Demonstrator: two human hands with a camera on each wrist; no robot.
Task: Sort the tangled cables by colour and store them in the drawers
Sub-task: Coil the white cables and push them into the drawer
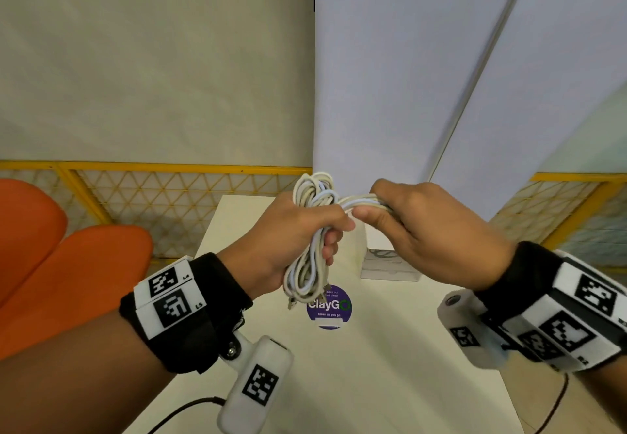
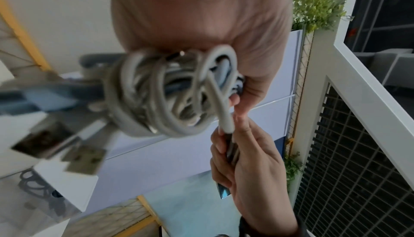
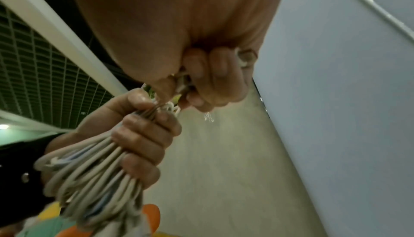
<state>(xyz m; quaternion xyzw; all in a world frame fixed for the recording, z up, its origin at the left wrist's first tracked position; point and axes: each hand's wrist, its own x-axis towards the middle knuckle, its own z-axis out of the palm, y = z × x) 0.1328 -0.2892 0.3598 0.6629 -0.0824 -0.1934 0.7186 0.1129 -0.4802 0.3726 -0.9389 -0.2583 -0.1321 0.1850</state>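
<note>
A bundle of white and pale grey cables [image 1: 310, 240] hangs in the air above the white table [image 1: 390, 348]. My left hand [image 1: 305, 230] grips the bundle round its middle, loops sticking out above and below the fist. My right hand [image 1: 386, 209] pinches a few strands and plug ends pulled sideways out of the top of the bundle. In the left wrist view the coils [image 2: 170, 92] fill the centre and USB plugs [image 2: 85, 159] dangle. The right wrist view shows the cables [image 3: 94, 173] in the left fist. A clear drawer unit [image 1: 386, 264] stands behind the hands with a dark cable in it.
A round purple sticker [image 1: 330, 308] lies on the table under the bundle. Orange chairs [image 1: 68, 264] stand at the left. A yellow mesh railing [image 1: 152, 192] runs behind the table, and pale partition panels [image 1: 441, 77] rise at the back.
</note>
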